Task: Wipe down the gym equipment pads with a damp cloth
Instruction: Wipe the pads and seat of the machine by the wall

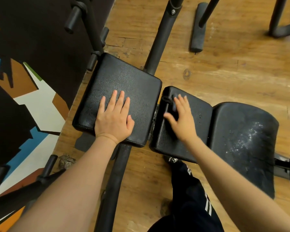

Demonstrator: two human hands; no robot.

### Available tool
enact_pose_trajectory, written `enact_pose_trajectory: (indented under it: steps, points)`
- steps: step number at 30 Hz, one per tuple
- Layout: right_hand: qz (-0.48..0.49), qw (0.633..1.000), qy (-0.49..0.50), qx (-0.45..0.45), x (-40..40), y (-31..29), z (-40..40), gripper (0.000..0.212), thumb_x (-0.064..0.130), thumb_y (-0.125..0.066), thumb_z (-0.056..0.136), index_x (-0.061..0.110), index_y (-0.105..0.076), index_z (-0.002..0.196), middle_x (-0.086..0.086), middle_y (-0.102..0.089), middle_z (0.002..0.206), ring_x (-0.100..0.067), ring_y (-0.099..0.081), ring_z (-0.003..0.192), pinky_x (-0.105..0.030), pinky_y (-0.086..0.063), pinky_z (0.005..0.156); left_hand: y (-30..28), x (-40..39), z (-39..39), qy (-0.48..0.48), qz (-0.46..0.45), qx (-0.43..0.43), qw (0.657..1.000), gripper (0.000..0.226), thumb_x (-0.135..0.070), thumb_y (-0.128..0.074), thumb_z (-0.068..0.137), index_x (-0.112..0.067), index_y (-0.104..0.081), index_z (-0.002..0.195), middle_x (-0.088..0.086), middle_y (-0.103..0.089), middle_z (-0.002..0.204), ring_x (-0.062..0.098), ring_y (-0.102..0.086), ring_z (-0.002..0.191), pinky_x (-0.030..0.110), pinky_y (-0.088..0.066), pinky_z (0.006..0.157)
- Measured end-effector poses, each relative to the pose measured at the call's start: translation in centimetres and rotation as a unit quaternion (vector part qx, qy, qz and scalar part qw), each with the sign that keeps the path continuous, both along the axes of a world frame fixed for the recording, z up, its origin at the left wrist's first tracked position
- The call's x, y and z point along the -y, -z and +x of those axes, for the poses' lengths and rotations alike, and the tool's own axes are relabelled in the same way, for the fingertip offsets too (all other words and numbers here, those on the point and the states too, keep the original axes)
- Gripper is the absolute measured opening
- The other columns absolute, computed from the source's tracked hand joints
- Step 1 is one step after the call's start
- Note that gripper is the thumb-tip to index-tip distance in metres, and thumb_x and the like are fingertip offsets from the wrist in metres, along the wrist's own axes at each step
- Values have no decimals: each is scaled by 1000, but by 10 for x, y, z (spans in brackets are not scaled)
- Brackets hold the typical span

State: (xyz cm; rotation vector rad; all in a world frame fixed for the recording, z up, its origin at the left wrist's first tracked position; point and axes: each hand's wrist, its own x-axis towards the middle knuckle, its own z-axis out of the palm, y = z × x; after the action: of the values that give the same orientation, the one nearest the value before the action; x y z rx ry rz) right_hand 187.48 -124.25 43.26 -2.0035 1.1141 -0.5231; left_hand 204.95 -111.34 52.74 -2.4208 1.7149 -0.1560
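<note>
We see two black pads side by side over the wooden floor (224,67): our left hand (113,117) lies flat, fingers released, on the left pad (124,76); our right hand (182,118), blurred, presses a dark cloth (170,106) onto the right pad (199,131), fingers spread.

A gym: black padded bench (119,97), steel frame tubes (159,41), wooden floor (233,64).
</note>
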Motion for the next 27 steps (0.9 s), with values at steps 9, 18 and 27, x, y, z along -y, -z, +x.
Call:
enact_pose_trajectory:
  steps: [9, 18, 27]
  points:
    - [-47, 998, -37, -11, -29, 8, -19, 47, -2, -54, 84, -1, -48, 131, -18, -41, 142, -28, -23, 136, -47, -14, 110, -1, 1, 0, 4, 0, 4, 1000, 59, -33, -33, 83, -4, -58, 129, 18, -51, 138, 36, -44, 131, 54, -24, 107]
    - [-20, 996, 89, -15, 10, 12, 4, 47, -3, -50, 88, 2, -45, 135, -15, -36, 146, -28, -23, 140, -37, -8, 115, 1, -1, 1, 10, 1, 6, 1000, 59, -33, -33, 83, -5, -58, 129, 17, -51, 138, 36, -43, 131, 56, -30, 107]
    - [-26, 999, 35, -11, -93, 18, -43, 49, -7, -57, 81, 1, -51, 129, -16, -45, 139, -24, -30, 133, -48, -15, 110, 0, 0, -1, 11, 19, 11, 1000, 61, -34, -31, 84, -4, -56, 131, 19, -49, 140, 37, -41, 132, 56, -26, 107]
